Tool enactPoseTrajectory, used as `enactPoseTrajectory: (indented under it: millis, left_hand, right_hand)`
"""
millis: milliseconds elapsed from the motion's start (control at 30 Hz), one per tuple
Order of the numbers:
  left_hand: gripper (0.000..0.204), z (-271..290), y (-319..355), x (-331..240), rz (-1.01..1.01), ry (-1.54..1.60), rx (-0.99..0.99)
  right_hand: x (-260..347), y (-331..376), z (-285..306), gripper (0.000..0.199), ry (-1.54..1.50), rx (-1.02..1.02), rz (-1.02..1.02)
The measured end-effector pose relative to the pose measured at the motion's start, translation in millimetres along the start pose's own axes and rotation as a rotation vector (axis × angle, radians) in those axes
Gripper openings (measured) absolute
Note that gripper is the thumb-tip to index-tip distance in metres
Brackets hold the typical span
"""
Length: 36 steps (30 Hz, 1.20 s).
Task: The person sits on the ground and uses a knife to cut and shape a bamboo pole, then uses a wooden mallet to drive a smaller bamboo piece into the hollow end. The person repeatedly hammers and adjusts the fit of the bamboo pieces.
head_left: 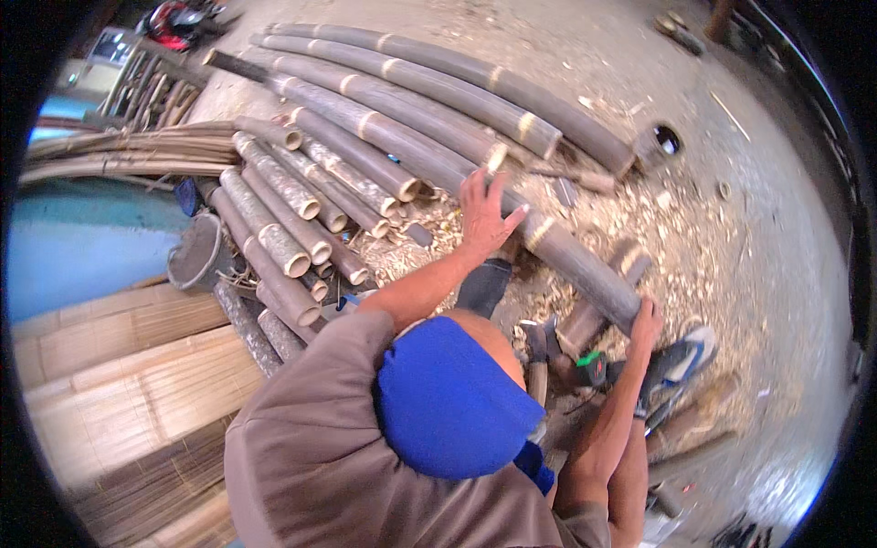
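A long dark grey bamboo pole (585, 269) with pale node rings lies slanting from the upper left down to the right. My left hand (484, 212) rests flat on its middle with the fingers spread. My right hand (645, 325) grips the pole's cut near end. More long poles (438, 87) lie side by side behind it. Beside my right wrist lies a small green and black object (594, 365), too blurred to make out.
A stack of shorter cut bamboo pieces (292, 215) lies left of my left arm, with a dark round basket (195, 253) beside it. Woven bamboo mats (119, 384) cover the lower left. Shavings (703, 228) litter the ground. A hollow stump (661, 142) stands at the upper right. A sandalled foot (683, 358) is by my right hand.
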<state>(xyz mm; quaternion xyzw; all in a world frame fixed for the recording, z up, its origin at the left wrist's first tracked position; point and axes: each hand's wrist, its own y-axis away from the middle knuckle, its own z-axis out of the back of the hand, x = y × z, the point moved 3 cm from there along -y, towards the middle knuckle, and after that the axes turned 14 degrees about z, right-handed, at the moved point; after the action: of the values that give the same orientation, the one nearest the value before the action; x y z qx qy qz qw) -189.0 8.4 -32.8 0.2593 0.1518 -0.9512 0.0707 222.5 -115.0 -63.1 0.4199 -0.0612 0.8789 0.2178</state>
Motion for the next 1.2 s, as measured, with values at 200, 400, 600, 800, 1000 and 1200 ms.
enactPoseTrajectory:
  millis: [200, 400, 600, 800, 1000, 1200]
  left_hand:
    - [0.105, 10, -4, 67, 0.936, 0.641, -0.271]
    - [0.119, -17, -30, 78, 1.279, 1.247, -0.168]
    - [0.114, -17, -27, 87, 1.268, 1.262, -0.184]
    - [0.121, -7, -28, 76, 1.324, 1.256, -0.111]
    - [0.130, -6, -25, 80, 1.345, 1.246, -0.068]
    - [0.126, -1, -29, 72, 1.347, 1.214, -0.059]
  right_hand:
    - [24, 14, -4, 0.053, 0.009, 0.046, -0.070]
    - [-34, -1, -14, 0.050, -0.098, 0.092, -0.165]
    - [-37, 10, -21, 0.046, -0.204, -0.022, -0.191]
    - [-21, 13, -14, 0.044, -0.191, -0.034, -0.124]
    - [6, 19, -8, 0.044, -0.105, -0.027, -0.060]
    - [2, 20, -9, 0.045, -0.155, -0.038, -0.150]
